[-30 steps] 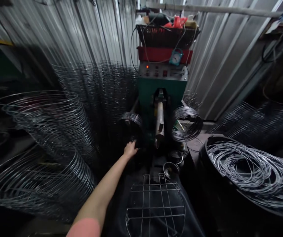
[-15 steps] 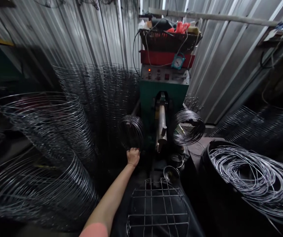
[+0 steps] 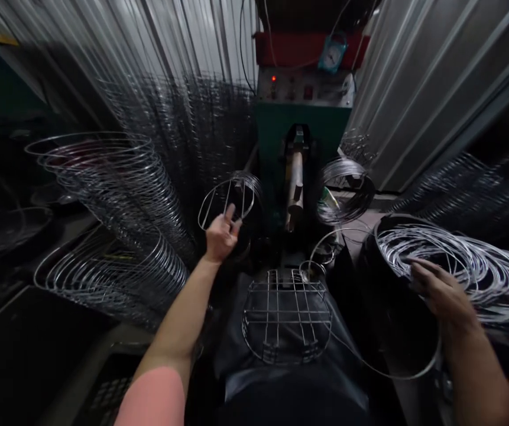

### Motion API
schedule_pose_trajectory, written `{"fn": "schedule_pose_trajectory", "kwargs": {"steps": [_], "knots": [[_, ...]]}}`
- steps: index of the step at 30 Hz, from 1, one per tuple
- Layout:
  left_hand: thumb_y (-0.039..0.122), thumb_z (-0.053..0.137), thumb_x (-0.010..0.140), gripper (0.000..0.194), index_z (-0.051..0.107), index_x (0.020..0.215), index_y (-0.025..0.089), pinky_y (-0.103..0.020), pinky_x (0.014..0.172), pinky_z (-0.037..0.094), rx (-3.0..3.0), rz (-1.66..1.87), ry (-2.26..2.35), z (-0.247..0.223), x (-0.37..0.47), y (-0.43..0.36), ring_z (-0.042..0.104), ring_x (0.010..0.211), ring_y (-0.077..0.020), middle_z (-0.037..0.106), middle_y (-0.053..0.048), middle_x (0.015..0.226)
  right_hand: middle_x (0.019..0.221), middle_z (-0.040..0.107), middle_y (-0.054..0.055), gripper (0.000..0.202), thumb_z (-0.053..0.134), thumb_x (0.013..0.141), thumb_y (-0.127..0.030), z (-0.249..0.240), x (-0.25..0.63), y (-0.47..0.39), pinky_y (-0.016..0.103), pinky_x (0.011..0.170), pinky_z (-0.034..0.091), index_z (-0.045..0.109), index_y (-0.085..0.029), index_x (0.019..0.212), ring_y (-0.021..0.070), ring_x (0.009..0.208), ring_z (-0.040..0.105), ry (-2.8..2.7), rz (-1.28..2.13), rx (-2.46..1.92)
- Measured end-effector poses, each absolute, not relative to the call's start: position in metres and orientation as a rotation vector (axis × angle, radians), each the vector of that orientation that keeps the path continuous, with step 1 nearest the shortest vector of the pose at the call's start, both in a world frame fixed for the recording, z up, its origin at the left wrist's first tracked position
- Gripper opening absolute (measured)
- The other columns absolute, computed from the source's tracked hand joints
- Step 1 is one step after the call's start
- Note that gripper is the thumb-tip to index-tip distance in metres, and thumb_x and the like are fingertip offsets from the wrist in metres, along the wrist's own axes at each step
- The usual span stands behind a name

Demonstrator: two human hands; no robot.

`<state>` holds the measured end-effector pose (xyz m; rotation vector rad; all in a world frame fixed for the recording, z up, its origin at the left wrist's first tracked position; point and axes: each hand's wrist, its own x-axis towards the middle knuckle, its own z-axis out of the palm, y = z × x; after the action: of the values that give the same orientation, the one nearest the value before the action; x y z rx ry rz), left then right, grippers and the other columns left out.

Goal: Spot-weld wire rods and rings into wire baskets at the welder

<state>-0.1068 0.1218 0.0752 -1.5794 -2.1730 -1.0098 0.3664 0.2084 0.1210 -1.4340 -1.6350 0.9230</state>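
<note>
My left hand [image 3: 221, 235] is raised in front of the green machine [image 3: 301, 133] and grips a small round wire frame with cross bars [image 3: 226, 203] by its lower edge. My right hand [image 3: 435, 291] rests at the rim of a black tub [image 3: 396, 331] full of loose wire rings [image 3: 462, 266] and touches a large thin wire ring [image 3: 372, 367] that hangs across the tub's front. A round wire grid basket [image 3: 286, 316] lies on my lap between both arms.
Tall stacks of wire rings [image 3: 116, 189] lean at the left. Bundles of rings [image 3: 347, 190] hang on the machine's right side by its horizontal shaft [image 3: 296, 183]. Corrugated metal walls close in behind, and more wire stacks [image 3: 467, 183] lie at the right.
My left hand lifted a small wire frame off the bundle at the machine's left. My right hand came into view at the tub of rings. The view tilted down.
</note>
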Motion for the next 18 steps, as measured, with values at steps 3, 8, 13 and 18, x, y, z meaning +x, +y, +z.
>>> {"fn": "schedule_pose_trajectory", "kwargs": {"steps": [3, 8, 13, 18], "knots": [[0.036, 0.041, 0.091, 0.042, 0.052, 0.125, 0.016, -0.03, 0.088, 0.044, -1.332, -1.346, -2.064, 0.124, -0.121, 0.106, 0.06, 0.092, -0.018, 0.066, -0.008, 0.104, 0.052, 0.044, -0.005, 0.043, 0.071, 0.062, -0.049, 0.094, 0.32, 0.222, 0.022, 0.039, 0.025, 0.067, -0.017, 0.091, 0.0061, 0.042, 0.034, -1.53, 1.428, -1.268], [0.033, 0.049, 0.082, 0.033, 0.065, 0.106, 0.018, -0.026, 0.073, 0.045, -1.497, -1.542, -2.255, 0.135, -0.134, 0.077, 0.057, 0.072, -0.0147, 0.066, -0.002, 0.084, 0.056, 0.05, -0.005, 0.042, 0.074, 0.06, -0.046, 0.052, 0.249, 0.239, 0.019, 0.04, 0.023, 0.067, -0.017, 0.089, 0.0045, 0.043, 0.034, -1.702, 1.801, -1.125], [0.032, 0.053, 0.072, 0.035, 0.068, 0.099, 0.014, -0.027, 0.066, 0.043, -1.639, -1.519, -2.817, 0.063, -0.133, 0.047, 0.054, 0.062, -0.0147, 0.06, 0.0, 0.063, 0.058, 0.057, -0.002, 0.039, 0.073, 0.062, -0.045, 0.014, 0.203, 0.26, 0.019, 0.042, 0.029, 0.069, -0.016, 0.088, 0.0068, 0.047, 0.042, -1.884, 1.935, -1.096], [0.032, 0.058, 0.068, 0.037, 0.067, 0.098, 0.012, -0.028, 0.071, 0.044, -1.505, -1.684, -3.141, 0.012, -0.111, 0.03, 0.059, 0.069, -0.0164, 0.064, -0.002, 0.067, 0.066, 0.065, 0.0, 0.035, 0.074, 0.06, -0.043, -0.016, 0.178, 0.269, 0.022, 0.055, 0.042, 0.07, -0.015, 0.082, 0.0106, 0.058, 0.054, -2.009, 1.983, -1.092]]}}
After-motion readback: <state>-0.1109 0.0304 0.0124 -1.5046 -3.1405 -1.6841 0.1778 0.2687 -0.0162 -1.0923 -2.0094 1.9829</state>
